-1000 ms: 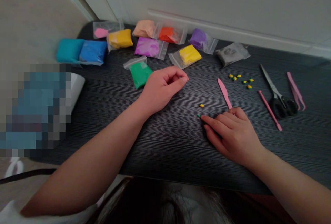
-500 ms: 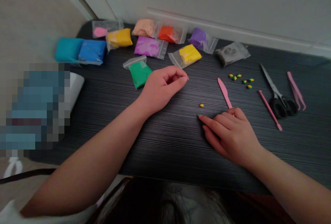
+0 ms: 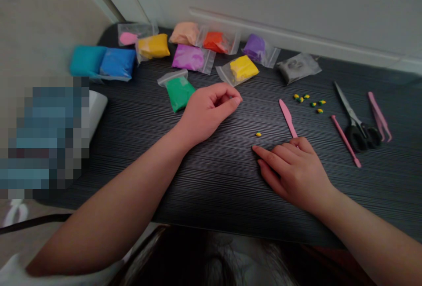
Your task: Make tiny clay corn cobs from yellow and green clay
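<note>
My left hand hovers or rests beside the green clay bag, its thumb and fingertips pinched together; whatever may be between them is hidden. With the index finger stretched out, my right hand presses a fingertip on the dark table. The tiny green clay bit seen there before is out of sight, apparently under that fingertip. Just above the finger lies a small yellow-and-green clay piece. A pink plastic knife lies with its lower end by the knuckles of my right hand.
Several yellow-and-green pieces lie to the right, near scissors, a pink stick tool and pink tweezers. Bagged clay, including a yellow bag and a blue one, lines the back. A blurred-out object sits at left.
The green bit at my right fingertip has gone from sight as the finger covers it. Both hands keep nearly the same place; the view has shifted slightly.
</note>
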Available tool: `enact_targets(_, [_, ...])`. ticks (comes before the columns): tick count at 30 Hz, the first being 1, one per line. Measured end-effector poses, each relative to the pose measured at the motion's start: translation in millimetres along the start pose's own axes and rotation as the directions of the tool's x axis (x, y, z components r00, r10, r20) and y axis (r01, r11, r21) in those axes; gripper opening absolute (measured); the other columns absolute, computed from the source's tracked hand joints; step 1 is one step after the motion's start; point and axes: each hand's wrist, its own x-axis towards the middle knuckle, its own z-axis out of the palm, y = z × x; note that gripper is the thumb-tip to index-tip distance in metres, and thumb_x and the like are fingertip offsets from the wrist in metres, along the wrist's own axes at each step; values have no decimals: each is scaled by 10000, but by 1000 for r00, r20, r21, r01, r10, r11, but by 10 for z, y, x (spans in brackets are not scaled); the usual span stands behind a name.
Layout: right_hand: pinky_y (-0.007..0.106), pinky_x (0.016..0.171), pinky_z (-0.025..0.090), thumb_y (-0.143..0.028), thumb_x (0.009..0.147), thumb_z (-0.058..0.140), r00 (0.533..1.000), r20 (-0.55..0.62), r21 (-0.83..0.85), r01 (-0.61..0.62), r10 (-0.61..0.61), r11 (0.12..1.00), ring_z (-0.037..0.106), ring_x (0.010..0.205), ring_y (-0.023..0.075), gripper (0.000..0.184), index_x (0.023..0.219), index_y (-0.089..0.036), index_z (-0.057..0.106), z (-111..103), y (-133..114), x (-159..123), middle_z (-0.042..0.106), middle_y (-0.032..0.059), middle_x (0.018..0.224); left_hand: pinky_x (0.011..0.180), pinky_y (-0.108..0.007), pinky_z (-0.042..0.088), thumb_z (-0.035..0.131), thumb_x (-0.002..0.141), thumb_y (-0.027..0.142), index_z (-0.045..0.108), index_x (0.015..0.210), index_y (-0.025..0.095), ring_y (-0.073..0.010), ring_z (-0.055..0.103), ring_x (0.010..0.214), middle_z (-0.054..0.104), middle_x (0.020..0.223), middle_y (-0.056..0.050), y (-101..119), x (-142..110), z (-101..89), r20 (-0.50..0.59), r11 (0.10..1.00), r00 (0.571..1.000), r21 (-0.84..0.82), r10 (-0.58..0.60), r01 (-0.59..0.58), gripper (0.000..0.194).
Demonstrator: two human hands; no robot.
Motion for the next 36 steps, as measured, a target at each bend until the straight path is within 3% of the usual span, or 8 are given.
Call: enact_targets(36, [359, 746, 309, -278, 847, 438, 999, 38, -22, -6, 7, 1000, 481, 680, 160, 293, 1114, -202, 533, -14, -11, 4, 585, 4, 718, 522, -234, 337, 519, 783, 254, 622, 777, 156, -96, 449, 559, 537, 612, 15, -12, -2, 6, -2, 1000, 1000, -19, 9, -9, 143])
